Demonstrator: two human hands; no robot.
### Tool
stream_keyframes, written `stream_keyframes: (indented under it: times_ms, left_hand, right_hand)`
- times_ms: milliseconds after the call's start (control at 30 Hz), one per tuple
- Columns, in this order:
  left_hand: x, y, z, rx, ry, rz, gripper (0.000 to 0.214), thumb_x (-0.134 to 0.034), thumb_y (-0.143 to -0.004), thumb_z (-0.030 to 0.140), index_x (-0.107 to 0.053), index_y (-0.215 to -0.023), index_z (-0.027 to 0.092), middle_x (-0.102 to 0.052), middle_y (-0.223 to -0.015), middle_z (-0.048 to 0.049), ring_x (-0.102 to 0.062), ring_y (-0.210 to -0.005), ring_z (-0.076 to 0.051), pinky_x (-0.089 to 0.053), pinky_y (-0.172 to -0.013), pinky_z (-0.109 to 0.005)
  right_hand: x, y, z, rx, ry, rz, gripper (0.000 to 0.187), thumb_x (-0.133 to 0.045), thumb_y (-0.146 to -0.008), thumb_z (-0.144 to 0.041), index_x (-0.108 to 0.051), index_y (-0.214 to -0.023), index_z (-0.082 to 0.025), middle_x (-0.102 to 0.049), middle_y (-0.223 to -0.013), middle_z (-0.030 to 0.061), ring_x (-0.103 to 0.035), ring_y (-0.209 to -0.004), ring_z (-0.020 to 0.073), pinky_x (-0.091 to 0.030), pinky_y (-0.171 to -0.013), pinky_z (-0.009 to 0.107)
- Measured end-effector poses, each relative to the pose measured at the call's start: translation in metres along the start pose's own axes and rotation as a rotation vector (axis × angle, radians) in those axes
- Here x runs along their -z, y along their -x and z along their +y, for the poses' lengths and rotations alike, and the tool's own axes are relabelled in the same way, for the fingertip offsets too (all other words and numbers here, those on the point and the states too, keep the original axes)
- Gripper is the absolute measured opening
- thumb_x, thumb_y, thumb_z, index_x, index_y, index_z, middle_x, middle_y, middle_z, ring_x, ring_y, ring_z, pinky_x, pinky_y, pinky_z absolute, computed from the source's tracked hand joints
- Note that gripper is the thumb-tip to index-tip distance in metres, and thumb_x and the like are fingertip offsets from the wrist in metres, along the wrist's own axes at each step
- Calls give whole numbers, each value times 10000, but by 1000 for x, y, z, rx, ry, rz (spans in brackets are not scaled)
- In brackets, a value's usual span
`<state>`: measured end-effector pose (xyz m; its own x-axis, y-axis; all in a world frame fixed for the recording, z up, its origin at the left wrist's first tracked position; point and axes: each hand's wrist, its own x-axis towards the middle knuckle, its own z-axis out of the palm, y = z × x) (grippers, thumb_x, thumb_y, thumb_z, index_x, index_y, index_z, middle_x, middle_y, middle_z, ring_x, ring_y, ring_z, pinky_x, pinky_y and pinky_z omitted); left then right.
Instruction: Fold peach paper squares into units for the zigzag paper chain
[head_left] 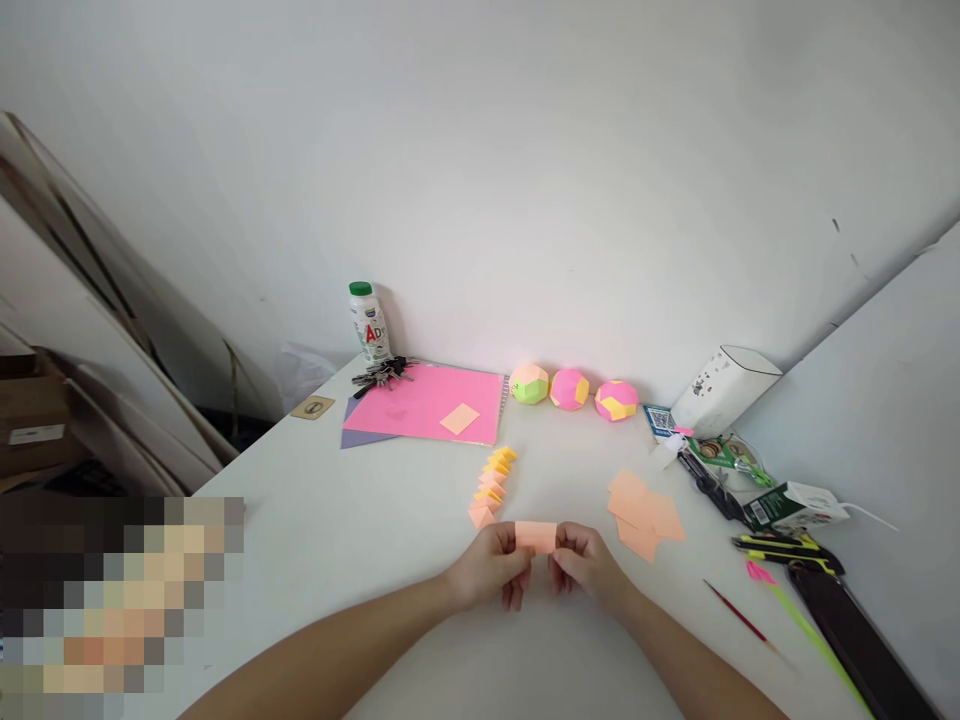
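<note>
Peach paper strip, prob. folded, was held up btwn L grip and R grip, over the near part of the tabletop; couldn't tell the clearance. Each grip was pinching one end, L grip the L end, R grip the R end; neither was released. Long axis ran side to side, straight from one pinch to the other, both hands equally near; any fold or turn would hinge on that line, I'd judge. Row of folded pieces slanted away just beyond L grip. Overlapping peach sheets lay fwd and R, nearer R grip but apart. Pink sheet w/ a single peach note on it was farther off, fwd-L
</note>
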<state>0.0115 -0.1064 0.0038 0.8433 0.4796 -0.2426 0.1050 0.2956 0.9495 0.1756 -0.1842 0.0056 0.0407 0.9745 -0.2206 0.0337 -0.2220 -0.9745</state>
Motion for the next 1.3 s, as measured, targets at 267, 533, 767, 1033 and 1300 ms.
stream_keyframes:
  times_ms: [267, 533, 767, 1033, 1300]
  left_hand:
    - [0, 0, 3, -5, 13, 14, 183, -527, -761, 306, -486, -667, 154, -545, -473, 42, -525, -348, -95, -387, -327, -192]
    - [1, -2, -8, 10, -8, 10, 143, -531, -763, 274, -448, -725, 164, -570, -517, 46, -543, -378, -100, -400, -342, -194]
    - [2, 1, -1, -17, 122, 43, 210, -569, -758, 296, -408, -700, 174, -595, -550, 24, -567, -395, -112, -400, -325, -190]
    - [0, -3, -6, -132, 260, 100, 429, -683, -714, 352, -275, -718, 221, -584, -565, 64, -567, -414, -111, -417, -329, -187]
    - [4, -4, -6, -147, 278, 97, 376, -675, -709, 420, -376, -770, 202, -540, -595, 77, -504, -364, -70, -409, -319, -188]
  right_hand:
    - [-4, 2, 4, 61, 12, 25, 119, -535, -796, -292, -484, -789, -185, -582, -677, -16, -545, -548, 120, -377, -454, 208]
    - [-6, 4, 7, 62, 65, 14, 148, -552, -791, -288, -568, -734, -152, -566, -644, -5, -519, -568, 123, -387, -513, 234]
    - [0, 1, 9, 90, -58, 50, 134, -548, -764, -269, -591, -746, -143, -598, -647, 12, -519, -521, 117, -381, -470, 230]
    - [-5, 4, 4, 78, 39, 8, 135, -547, -790, -272, -560, -741, -146, -571, -615, -4, -507, -543, 110, -377, -491, 222]
    - [-1, 7, 18, 357, -78, 103, 40, -452, -841, -238, -447, -810, -212, -544, -896, 33, -517, -550, 105, -402, -462, 235]
